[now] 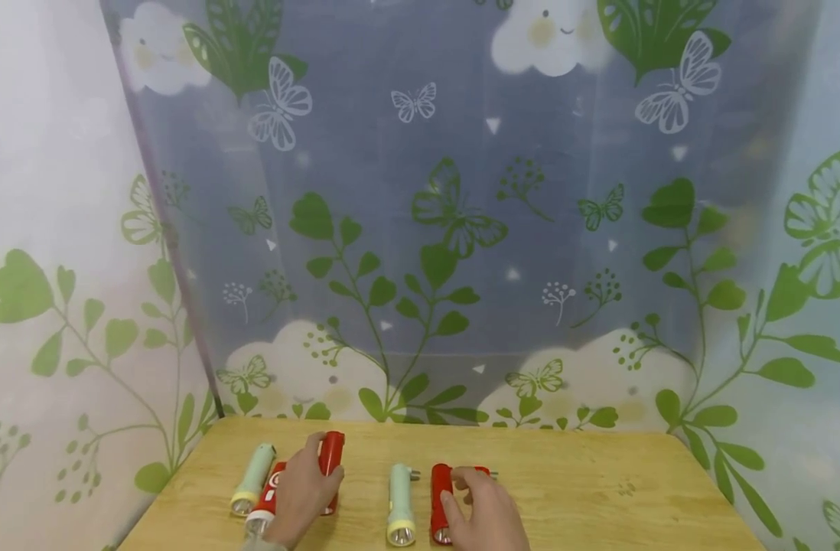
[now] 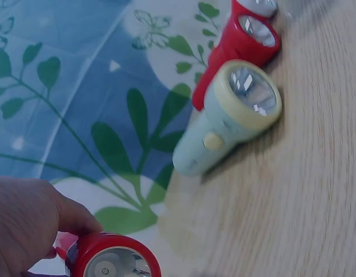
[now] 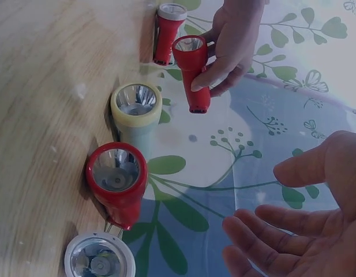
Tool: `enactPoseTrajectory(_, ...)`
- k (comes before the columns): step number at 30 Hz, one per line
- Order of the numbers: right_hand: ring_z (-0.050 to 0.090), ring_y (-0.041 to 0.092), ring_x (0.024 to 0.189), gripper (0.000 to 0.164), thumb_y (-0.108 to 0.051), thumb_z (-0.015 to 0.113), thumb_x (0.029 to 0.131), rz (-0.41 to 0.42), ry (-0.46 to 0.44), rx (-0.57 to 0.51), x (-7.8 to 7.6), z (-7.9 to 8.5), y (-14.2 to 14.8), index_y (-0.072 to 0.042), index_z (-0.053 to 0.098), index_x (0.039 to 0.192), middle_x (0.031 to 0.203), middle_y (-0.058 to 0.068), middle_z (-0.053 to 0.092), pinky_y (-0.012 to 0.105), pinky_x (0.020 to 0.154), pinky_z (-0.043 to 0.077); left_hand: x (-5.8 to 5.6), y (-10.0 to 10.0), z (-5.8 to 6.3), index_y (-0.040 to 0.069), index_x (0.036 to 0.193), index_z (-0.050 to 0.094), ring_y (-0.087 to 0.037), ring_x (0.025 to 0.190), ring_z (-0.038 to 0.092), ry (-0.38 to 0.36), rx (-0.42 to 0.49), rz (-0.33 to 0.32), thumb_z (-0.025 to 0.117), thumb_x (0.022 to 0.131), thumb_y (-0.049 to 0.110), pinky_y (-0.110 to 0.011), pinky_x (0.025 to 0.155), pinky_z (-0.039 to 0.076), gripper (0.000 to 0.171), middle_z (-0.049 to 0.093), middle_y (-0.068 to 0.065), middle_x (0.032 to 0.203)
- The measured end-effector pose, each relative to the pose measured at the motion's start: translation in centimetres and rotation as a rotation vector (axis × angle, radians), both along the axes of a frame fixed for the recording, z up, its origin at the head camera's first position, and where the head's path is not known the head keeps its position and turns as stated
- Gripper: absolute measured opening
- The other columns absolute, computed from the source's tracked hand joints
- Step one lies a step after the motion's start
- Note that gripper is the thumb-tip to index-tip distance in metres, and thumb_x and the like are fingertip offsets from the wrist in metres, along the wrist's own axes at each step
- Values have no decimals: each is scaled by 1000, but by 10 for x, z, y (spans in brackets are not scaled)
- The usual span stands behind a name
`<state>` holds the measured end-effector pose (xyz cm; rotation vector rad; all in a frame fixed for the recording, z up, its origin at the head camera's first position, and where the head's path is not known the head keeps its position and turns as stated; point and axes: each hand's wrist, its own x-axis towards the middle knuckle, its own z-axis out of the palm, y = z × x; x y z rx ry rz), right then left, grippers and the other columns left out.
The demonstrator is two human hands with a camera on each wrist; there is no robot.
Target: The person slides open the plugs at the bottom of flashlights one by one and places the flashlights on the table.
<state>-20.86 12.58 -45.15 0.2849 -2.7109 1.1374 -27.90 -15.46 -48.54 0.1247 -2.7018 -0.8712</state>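
My left hand [image 1: 297,493] grips a red flashlight [image 1: 332,453] around its body; its lens faces the camera in the right wrist view. Beside and partly under that hand lie a red flashlight with a white rim [image 1: 268,493] and a mint green flashlight with a yellow rim [image 1: 255,468]. My right hand [image 3: 299,225] hovers with loosely bent fingers and nothing in them. Nearest to it is another red flashlight [image 1: 439,490], with a white-rimmed flashlight [image 3: 100,262] alongside, mostly hidden behind the hand in the head view. A second mint green flashlight [image 1: 401,497] lies between the hands.
The flashlights rest on a light wooden table [image 1: 599,490], lenses toward the near edge. Metal plug prongs [image 1: 415,475] stick out from the side of the middle mint flashlight. A printed curtain [image 1: 420,306] with leaves and butterflies hangs behind the table and at both sides.
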Motion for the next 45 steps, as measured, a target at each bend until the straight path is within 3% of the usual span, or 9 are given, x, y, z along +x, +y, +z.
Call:
enactPoseTrajectory(11, 66, 18, 89, 32, -22, 70, 94, 0, 5, -43, -5, 10, -1, -5, 68, 121, 107, 6, 72, 32, 71, 54, 17, 25, 20, 6, 140, 52, -19, 70, 66, 6, 101, -26, 77, 84, 20, -32, 53, 54, 62, 71, -16, 98)
enactPoseTrajectory(22, 66, 16, 98, 28, -26, 68, 97, 18, 76, -96, -7, 17, -5, -13, 69, 122, 119, 3, 71, 28, 77, 53, 36, 58, 33, 12, 136, 57, -16, 69, 64, 114, 186, -9, 82, 82, 22, -30, 57, 51, 61, 73, -11, 102)
enactPoseTrajectory(35, 63, 15, 102, 35, -26, 70, 96, -4, 120, -214, -13, 26, -13, -16, 63, 129, 120, 2, 68, 28, 80, 50, 59, 94, 43, 13, 135, 56, -11, 60, 61, 94, 365, -34, 84, 80, 22, -27, 56, 53, 62, 70, -11, 103)
enactPoseTrajectory(45, 64, 18, 105, 40, -33, 69, 96, 47, 37, -320, -16, 27, -13, -19, 61, 133, 125, 6, 67, 26, 80, 53, 74, 115, 46, 14, 135, 56, -10, 61, 59, 73, 405, -78, 86, 79, 24, -26, 57, 53, 64, 70, -9, 104)
